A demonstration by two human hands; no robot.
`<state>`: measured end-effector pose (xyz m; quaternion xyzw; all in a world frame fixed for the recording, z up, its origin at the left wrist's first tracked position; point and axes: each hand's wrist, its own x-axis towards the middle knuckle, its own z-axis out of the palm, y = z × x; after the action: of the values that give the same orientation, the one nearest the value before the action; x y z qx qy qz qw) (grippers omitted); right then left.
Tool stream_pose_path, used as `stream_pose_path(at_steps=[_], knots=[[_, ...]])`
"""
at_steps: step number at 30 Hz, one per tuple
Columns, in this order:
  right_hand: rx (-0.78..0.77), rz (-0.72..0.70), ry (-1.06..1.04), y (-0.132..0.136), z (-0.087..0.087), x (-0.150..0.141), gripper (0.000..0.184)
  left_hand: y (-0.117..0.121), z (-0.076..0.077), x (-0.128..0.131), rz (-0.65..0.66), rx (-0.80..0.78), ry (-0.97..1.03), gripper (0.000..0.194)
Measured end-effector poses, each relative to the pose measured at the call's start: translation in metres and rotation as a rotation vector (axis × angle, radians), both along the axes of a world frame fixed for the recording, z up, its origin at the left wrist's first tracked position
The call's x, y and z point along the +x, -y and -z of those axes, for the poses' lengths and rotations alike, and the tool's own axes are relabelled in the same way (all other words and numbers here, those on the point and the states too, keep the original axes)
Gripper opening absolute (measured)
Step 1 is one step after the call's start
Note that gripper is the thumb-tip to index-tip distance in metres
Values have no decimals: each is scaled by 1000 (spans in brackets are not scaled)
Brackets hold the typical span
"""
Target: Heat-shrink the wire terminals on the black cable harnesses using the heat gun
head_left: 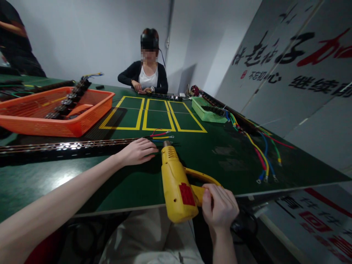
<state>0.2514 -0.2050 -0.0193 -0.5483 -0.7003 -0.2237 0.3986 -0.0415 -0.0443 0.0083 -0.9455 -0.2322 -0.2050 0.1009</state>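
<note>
Right hand (220,209) grips heat gun (176,183) by its handle, nozzle aimed at wire ends (162,136), while left hand (137,151) lies flat, fingers narrow, pinning strip (68,146) to table (225,157).

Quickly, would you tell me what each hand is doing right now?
Left hand: open, flat on the long dark wired strip.
Right hand: closed on the yellow plastic heat gun.
</note>
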Motion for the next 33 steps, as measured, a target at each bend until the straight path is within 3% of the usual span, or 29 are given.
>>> stream_pose_path(at_steps=[3,13,18,26,33], knots=[[2,14,5,0,0,-1,25,0,1,3,0,-13,-32,29],[18,52,-20,7,5,-24,22,-7,4,-2,-190,128,11,30],[6,27,-36,6,6,-35,22,-12,8,-2,-288,164,118,30],[-8,-14,-50,4,7,-41,23,-15,9,-6,-337,8,84,39],[-7,-45,-47,0,3,-24,24,-14,7,-10,-362,-67,66,38]])
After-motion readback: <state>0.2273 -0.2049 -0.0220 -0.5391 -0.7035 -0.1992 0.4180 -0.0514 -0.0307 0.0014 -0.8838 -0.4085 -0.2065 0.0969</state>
